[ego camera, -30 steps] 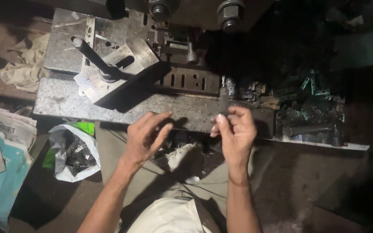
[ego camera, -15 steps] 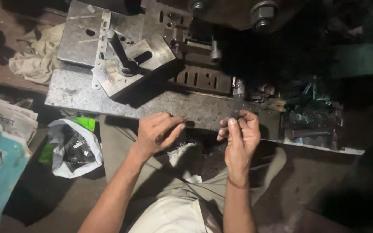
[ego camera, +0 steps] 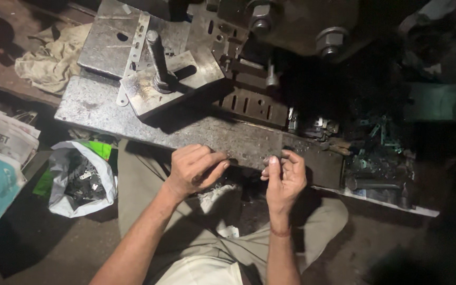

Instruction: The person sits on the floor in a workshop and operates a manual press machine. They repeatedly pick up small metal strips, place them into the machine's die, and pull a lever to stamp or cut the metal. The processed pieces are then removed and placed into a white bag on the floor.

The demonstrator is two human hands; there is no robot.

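My left hand (ego camera: 193, 169) rests at the front edge of a long grey steel plate (ego camera: 101, 108), fingers curled together with nothing visible in them. My right hand (ego camera: 284, 177) hovers a little to the right at the same edge, thumb up and fingers bent inward. Whether it pinches a small part is hidden by the fingers. Behind the hands stands a dark slotted die block (ego camera: 252, 104). A square steel block with an upright dark rod (ego camera: 157, 60) sits at the back left.
A white plastic bag of small dark metal parts (ego camera: 80, 179) lies on the floor at left, beside newspapers (ego camera: 1, 137). A crumpled rag (ego camera: 54, 58) lies farther back. A heap of metal scrap (ego camera: 381, 153) fills the right. Large bolts (ego camera: 328, 42) of the machine hang above.
Both hands have dropped slightly toward the plate's front edge. The dark upright piece seen in my right hand a second ago no longer shows. The view has shifted, showing the machine lower and more to the right.
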